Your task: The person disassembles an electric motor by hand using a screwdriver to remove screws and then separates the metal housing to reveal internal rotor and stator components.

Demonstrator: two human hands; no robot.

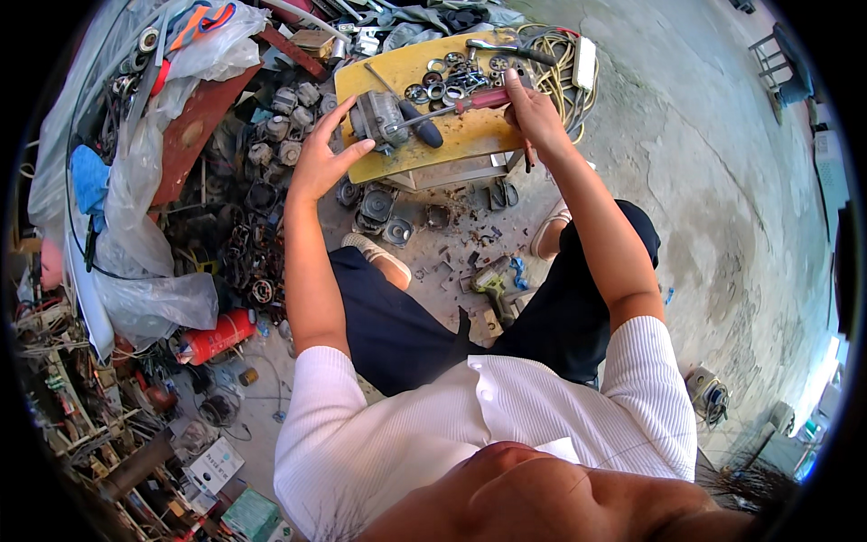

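A yellow-topped low table stands in front of me with a grey metal motor housing on its left side. My left hand is at the housing's left edge, fingers and thumb spread; whether it touches cannot be made out. In my right hand is a screwdriver with a red handle, its shaft pointing left to the housing. Close to the housing lies a dark-handled tool with a thin shaft. Several metal rings and bearings are spread behind the screwdriver, near a ratchet wrench.
Yellowish cables and a white power strip are at the table's right. A green power drill lies on the floor between my legs. Metal parts crowd the left, with a red cylinder. A blue chair stands far right.
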